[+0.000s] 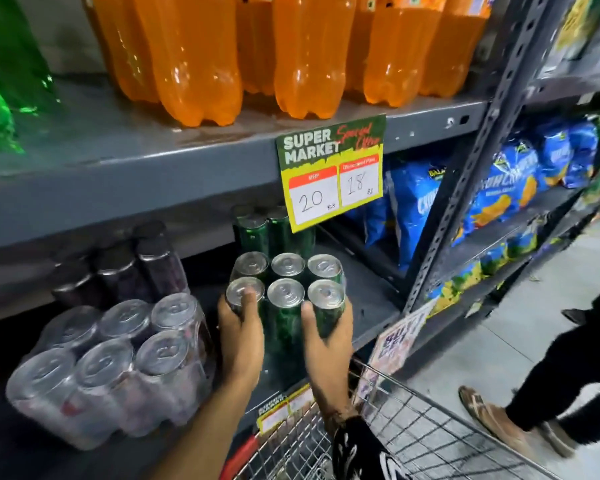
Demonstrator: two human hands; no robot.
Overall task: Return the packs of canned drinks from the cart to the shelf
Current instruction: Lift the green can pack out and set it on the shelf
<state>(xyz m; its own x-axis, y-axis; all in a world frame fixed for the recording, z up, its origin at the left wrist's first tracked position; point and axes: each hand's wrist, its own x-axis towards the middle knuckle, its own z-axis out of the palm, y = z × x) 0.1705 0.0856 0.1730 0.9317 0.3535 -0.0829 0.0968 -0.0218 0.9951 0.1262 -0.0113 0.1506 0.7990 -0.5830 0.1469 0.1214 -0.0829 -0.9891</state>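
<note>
A shrink-wrapped six-pack of green cans (286, 306) stands upright at the front of the lower grey shelf (368, 306). My left hand (239, 337) grips its left side, thumb on a can top. My right hand (326, 341) grips its right side. Behind it stands another pack of green cans (257, 230). To the left lies a wrapped six-pack of dark red cans (111, 368), with darker cans (125, 268) further back. The wire cart (413, 438) is at the bottom, below my right wrist.
Orange soda bottles (302, 57) and green bottles (0, 81) fill the upper shelf. A price sign (331, 171) hangs from its edge above the pack. Blue snack bags (499, 188) fill the rack to the right. A person's legs and sandalled foot (492, 417) stand beside the cart.
</note>
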